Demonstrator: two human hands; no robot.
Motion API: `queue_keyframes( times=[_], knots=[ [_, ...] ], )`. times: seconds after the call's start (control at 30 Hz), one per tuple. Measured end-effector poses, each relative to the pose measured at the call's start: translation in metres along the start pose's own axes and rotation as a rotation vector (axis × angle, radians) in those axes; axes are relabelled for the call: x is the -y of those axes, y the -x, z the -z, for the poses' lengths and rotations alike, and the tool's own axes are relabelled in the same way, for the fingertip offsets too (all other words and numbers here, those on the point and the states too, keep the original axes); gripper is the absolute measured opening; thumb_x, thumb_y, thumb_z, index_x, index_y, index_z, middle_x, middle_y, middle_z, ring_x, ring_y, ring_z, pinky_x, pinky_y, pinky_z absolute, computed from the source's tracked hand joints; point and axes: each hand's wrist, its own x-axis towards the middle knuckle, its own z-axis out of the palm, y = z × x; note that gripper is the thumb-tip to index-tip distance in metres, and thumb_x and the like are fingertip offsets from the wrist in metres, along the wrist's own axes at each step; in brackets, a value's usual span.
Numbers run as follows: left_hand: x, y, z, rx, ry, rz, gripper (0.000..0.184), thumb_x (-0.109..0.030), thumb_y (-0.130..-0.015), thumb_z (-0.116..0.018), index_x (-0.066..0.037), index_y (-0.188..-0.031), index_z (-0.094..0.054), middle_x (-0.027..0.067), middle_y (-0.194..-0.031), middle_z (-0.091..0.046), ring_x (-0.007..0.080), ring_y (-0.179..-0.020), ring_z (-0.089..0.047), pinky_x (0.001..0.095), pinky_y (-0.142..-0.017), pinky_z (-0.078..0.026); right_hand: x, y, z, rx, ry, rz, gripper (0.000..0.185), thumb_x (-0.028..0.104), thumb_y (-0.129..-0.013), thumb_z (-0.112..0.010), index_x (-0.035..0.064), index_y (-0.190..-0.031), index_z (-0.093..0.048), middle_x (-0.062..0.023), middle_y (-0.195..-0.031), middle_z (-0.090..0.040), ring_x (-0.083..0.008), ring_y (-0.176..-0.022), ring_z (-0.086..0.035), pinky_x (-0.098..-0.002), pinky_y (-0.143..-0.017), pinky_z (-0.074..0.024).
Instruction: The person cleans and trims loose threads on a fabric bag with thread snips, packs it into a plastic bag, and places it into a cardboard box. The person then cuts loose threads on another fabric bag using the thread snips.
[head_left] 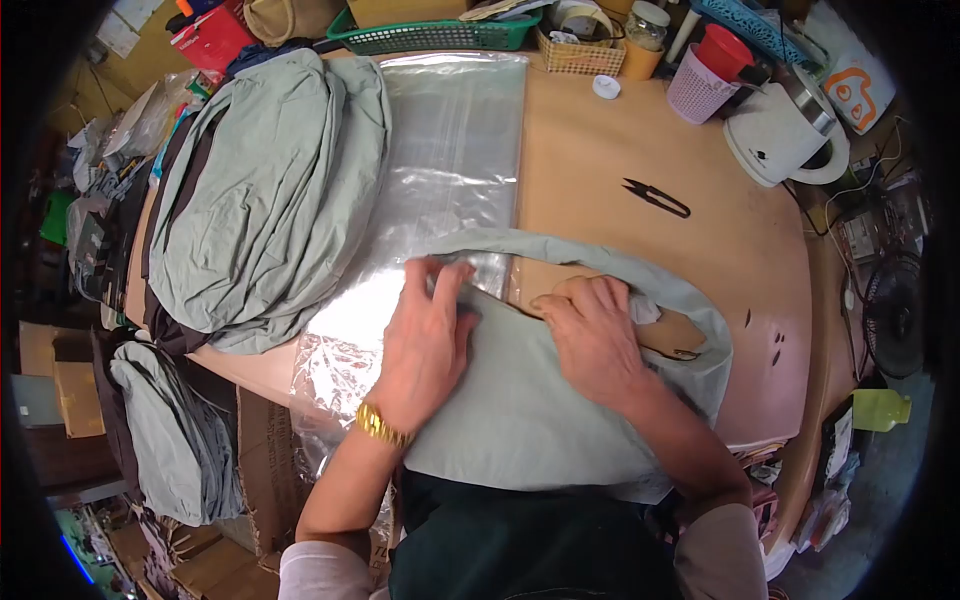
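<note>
A grey-green cloth piece lies at the table's front edge, its long strap-like loop curving round behind and to the right. My left hand, with a gold watch at the wrist, is on the cloth's upper left edge; thumb and fingers are bent round the edge. My right hand pinches the same upper edge further right, fingers curled. A small white tag or patch shows beside the right hand, inside the loop. Clear plastic sheets lie under and behind the left hand.
Grey-green cloth pieces are piled at the left, with more hanging below. Black thread snips lie at the back right. Behind are a green basket, a pink cup and a white kettle.
</note>
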Motion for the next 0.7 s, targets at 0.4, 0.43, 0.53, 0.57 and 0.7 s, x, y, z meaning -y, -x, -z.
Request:
queue_keyframes(
  times=[0.4, 0.43, 0.53, 0.57, 0.7],
  knots=[
    [-0.05, 0.065, -0.064, 0.517, -0.16, -0.371, 0.076, -0.062, -0.083, -0.059, -0.022, -0.145, -0.042, 0.0164, -0.146, -0.038, 0.0402, -0.141, -0.025, 0.0635, -0.11, -0.017, -0.041, 0.054, 0.082, 0.079, -0.206, -0.24, 0.018, -0.003, -0.079, -0.058, 0.0042, -0.093, -0.067, -0.0125, -0.097, -0.06, -0.0293, -0.093, -0.058, -0.0408, -0.077, -0.0484],
    [-0.049, 0.067, -0.063, 0.528, -0.163, -0.372, 0.077, -0.065, -0.082, -0.058, -0.023, -0.145, -0.042, 0.0167, -0.146, -0.038, 0.0412, -0.141, -0.024, 0.0648, -0.11, -0.015, -0.038, 0.057, 0.085, 0.086, -0.252, -0.193, 0.017, -0.003, -0.078, -0.058, 0.0037, -0.091, -0.066, -0.0121, -0.095, -0.06, -0.0296, -0.093, -0.057, -0.041, -0.077, -0.0477],
    [-0.05, 0.065, -0.065, 0.534, -0.178, -0.381, 0.078, -0.066, -0.08, -0.059, -0.023, -0.144, -0.044, 0.0184, -0.145, -0.039, 0.0415, -0.14, -0.026, 0.064, -0.111, -0.014, -0.039, 0.064, 0.039, 0.142, -0.223, -0.093, 0.014, 0.002, -0.078, -0.058, 0.0049, -0.09, -0.066, -0.0111, -0.094, -0.059, -0.0297, -0.093, -0.056, -0.0397, -0.08, -0.0452],
    [-0.05, 0.066, -0.065, 0.543, -0.186, -0.391, 0.078, -0.066, -0.08, -0.059, -0.023, -0.144, -0.044, 0.0184, -0.145, -0.039, 0.0415, -0.14, -0.026, 0.064, -0.111, -0.014, -0.035, 0.058, 0.032, 0.13, -0.227, -0.102, 0.014, 0.002, -0.078, -0.058, 0.0049, -0.09, -0.066, -0.0111, -0.094, -0.059, -0.0297, -0.093, -0.056, -0.0397, -0.08, -0.0452],
    [-0.05, 0.068, -0.065, 0.537, -0.178, -0.373, 0.077, -0.066, -0.08, -0.06, -0.023, -0.142, -0.047, 0.0212, -0.142, -0.04, 0.0419, -0.139, -0.028, 0.0629, -0.111, -0.014, -0.034, 0.046, 0.024, 0.126, -0.088, 0.089, 0.015, 0.012, -0.076, -0.059, 0.0078, -0.089, -0.066, -0.0074, -0.098, -0.058, -0.0259, -0.098, -0.054, -0.0376, -0.086, -0.0399]
  ],
)
